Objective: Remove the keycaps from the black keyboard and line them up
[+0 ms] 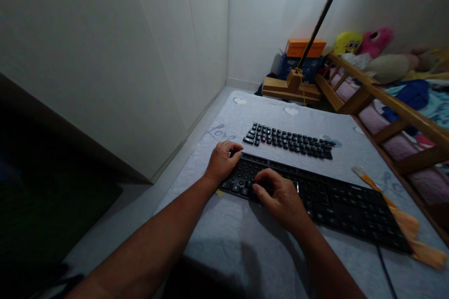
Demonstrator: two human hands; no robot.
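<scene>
A black keyboard lies slanted across the cloth-covered surface, many of its key positions bare of caps. My left hand is closed on its upper left corner, the thumb over the edge. Bent over the bottom rows on the left side is my right hand, thumb and forefinger curled toward each other at the keys. Whatever sits between those fingertips is too dark to make out. Beyond the keyboard, loose black keycaps are laid out in rows. A few caps remain seated along the keyboard's bottom left row.
An orange cloth and a tool with a pale tip lie by the keyboard's right end. A cable runs toward me. White cabinet doors stand left, a wooden bed rail right. A wooden stand is behind.
</scene>
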